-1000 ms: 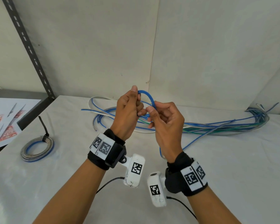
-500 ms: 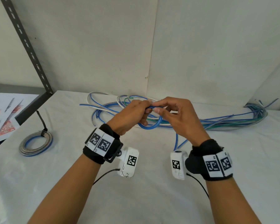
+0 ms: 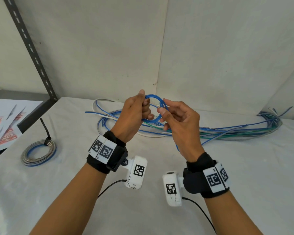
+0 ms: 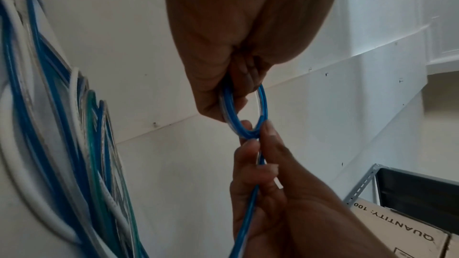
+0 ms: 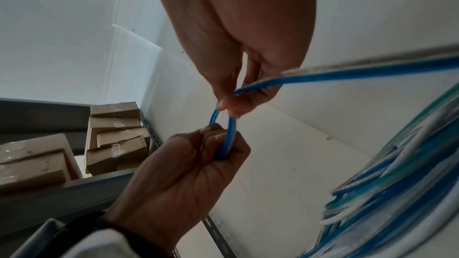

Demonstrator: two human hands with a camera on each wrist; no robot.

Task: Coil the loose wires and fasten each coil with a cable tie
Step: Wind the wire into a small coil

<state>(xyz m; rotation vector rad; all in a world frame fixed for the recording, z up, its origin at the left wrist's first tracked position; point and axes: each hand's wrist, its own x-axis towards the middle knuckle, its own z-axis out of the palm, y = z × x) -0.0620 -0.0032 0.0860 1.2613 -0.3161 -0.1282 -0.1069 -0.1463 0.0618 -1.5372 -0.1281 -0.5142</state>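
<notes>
A person's left hand [image 3: 134, 114] grips a small coil of blue wire [image 3: 154, 108] raised above the table [image 3: 227, 167], while the right hand [image 3: 178, 122] pinches the same wire at the coil's right edge, its loose tail trailing below that hand. Beyond both hands lies the uncoiled wire bundle [image 3: 227, 131]. If either pinch slackens, the springy loops could spring open before a cable tie goes on.

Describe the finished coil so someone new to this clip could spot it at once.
Start at the white-covered table and go to its left side, below the slanted grey shelf post. The finished coil lies flat there, apart from the loose wire pile along the wall. Unlike the small blue loop held between the hands, it is a grey-and-blue ring cinched by a black cable tie.
</notes>
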